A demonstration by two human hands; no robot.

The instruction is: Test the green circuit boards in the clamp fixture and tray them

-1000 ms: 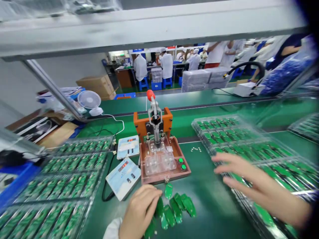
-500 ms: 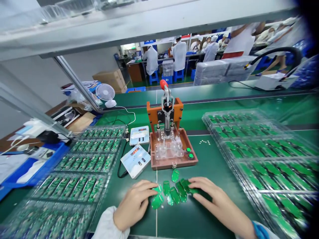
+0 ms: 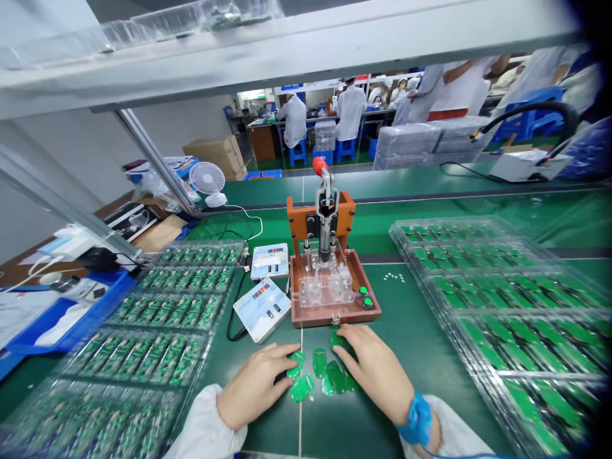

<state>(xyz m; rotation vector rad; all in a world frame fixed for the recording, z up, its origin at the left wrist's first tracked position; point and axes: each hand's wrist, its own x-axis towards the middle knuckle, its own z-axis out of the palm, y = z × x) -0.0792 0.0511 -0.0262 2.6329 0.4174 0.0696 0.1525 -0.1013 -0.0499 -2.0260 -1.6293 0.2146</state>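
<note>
Several small green circuit boards (image 3: 319, 362) lie loosely on the green bench mat in front of the brown test fixture (image 3: 335, 315). My left hand (image 3: 258, 386) has thumb and fingertips closed at the left edge of one board (image 3: 297, 362); another board (image 3: 301, 387) lies just below it. My right hand (image 3: 375, 366), with a blue wrist strap (image 3: 417, 417), reaches over the pile. Its thumb and fingers close on the uppermost board (image 3: 335, 339), near the fixture's front latch, and cover some boards beneath.
Clear trays of boards stand on the left (image 3: 184, 312) and right (image 3: 521, 290). Two meter boxes (image 3: 262, 309) with cables sit left of the fixture. Small white bits (image 3: 393, 277) lie to its right. A shelf beam (image 3: 287, 54) crosses overhead. People work in the background.
My right hand has moved left and up, from the right end of the pile to the uppermost board. My left hand stays near its board. The view has shifted slightly.
</note>
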